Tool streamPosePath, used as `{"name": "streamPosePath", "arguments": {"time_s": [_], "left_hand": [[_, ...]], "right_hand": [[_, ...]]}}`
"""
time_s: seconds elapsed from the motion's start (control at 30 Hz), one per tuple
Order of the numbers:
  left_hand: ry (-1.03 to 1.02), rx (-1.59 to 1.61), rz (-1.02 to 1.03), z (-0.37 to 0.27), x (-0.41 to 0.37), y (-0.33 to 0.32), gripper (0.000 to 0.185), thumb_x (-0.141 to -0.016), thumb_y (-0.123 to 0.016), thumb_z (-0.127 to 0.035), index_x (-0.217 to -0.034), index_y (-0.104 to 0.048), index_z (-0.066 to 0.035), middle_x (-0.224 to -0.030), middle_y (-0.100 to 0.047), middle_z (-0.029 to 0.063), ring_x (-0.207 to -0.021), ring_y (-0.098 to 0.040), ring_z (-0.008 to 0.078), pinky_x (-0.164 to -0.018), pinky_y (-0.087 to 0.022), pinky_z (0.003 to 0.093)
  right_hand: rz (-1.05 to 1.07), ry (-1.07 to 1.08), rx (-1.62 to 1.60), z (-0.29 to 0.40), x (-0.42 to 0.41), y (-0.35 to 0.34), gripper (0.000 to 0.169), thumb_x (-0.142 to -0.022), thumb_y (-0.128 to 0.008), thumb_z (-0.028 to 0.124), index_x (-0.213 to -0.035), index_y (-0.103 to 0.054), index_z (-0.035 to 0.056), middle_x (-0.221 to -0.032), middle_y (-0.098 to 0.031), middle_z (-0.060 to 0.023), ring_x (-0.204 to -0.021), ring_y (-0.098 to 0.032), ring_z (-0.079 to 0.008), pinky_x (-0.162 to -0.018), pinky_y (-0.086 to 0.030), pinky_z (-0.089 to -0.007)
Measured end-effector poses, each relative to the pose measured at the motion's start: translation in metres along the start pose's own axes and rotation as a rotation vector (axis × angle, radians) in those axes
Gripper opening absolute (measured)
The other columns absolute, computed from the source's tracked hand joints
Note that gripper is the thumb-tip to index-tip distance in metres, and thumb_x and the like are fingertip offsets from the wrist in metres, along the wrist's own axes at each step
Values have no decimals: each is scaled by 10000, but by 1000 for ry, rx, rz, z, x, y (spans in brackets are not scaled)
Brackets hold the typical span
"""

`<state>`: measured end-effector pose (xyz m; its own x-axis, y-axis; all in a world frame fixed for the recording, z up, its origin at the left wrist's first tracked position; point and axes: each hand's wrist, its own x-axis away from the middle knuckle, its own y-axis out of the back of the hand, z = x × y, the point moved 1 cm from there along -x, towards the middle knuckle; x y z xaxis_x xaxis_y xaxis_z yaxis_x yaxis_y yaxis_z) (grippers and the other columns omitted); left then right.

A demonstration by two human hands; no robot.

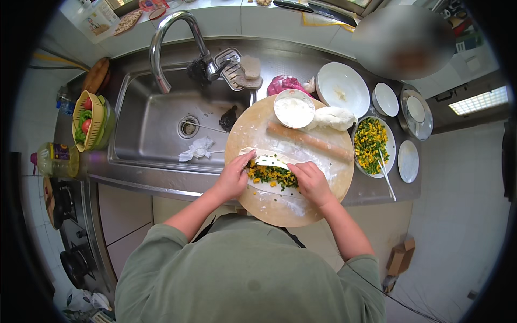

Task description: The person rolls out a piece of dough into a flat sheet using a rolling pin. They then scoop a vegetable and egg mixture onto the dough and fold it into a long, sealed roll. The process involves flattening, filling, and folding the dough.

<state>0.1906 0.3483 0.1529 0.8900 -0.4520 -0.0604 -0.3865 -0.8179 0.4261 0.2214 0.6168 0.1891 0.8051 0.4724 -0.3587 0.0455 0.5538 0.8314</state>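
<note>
A sheet of dough [264, 187] lies on a round wooden board [291, 216], with a chopped yellow and green filling [272, 175] spread over it. My left hand [234, 174] pinches the dough's left end, and my right hand [311, 181] grips its far edge on the right. Between them that edge is lifted and folded partly over the filling. Behind the dough rests a floured rolling pin [309, 141]. A bowl of flour [294, 110] and a lump of dough [332, 118] sit at the back of the board.
Right of the board stands a bowl of filling [370, 145] with chopsticks [387, 177] leaning out. A large white bowl [342, 91] is behind. At left are the steel sink [141, 109], its faucet [155, 52], a yellow basket of vegetables [91, 139] and an oil jug [62, 161].
</note>
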Motion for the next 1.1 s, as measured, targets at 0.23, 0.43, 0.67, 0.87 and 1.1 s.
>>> {"name": "streamPosePath", "arguments": {"time_s": [0.23, 0.43, 0.67, 0.87, 1.1], "left_hand": [[16, -27, 8, -6, -6, 3, 652, -774, -404, 126, -1406, -478, -14, -1289, -608, 213, -1229, -580, 334, -1074, -437, 375], [5, -47, -18, -9, -13, 6, 550, -790, -445, 104, -1319, -557, 2, -1239, -620, 215, -1168, -594, 345, -1007, -470, 367], [32, -170, -25, -8, -49, 9, 314, -810, -540, 50, -1089, -668, -19, -984, -676, 152, -961, -639, 332, -854, -517, 389], [-77, -409, 76, 3, -82, 5, 142, -794, -644, -61, -918, -714, -51, -869, -665, 138, -884, -620, 335, -804, -508, 432], [-141, -553, 233, 5, -102, 3, 61, -777, -664, -60, -830, -693, -51, -820, -642, 127, -858, -609, 336, -794, -506, 425]], "right_hand": [[-35, 0, -32, 0, 0, 5, 474, -718, -617, -60, -1181, -649, 38, -955, -649, -89, -827, -602, -266, -756, -525, -358], [-111, -176, -305, -9, 10, 16, 343, -843, -602, -59, -1166, -669, 35, -935, -669, -106, -829, -628, -249, -766, -521, -320], [-339, -792, -842, -44, 68, 42, 302, -970, -591, 55, -1267, -629, 14, -969, -701, -36, -820, -601, -72, -718, -482, -216], [-708, -1008, -854, -109, 135, 91, 347, -990, -577, 78, -1328, -564, 1, -959, -692, -22, -743, -546, -31, -643, -448, -167], [-522, -1186, -114, -189, 198, 131, 310, -899, -605, 83, -1185, -673, -13, -911, -728, -93, -726, -621, -142, -685, -498, -285]]}}
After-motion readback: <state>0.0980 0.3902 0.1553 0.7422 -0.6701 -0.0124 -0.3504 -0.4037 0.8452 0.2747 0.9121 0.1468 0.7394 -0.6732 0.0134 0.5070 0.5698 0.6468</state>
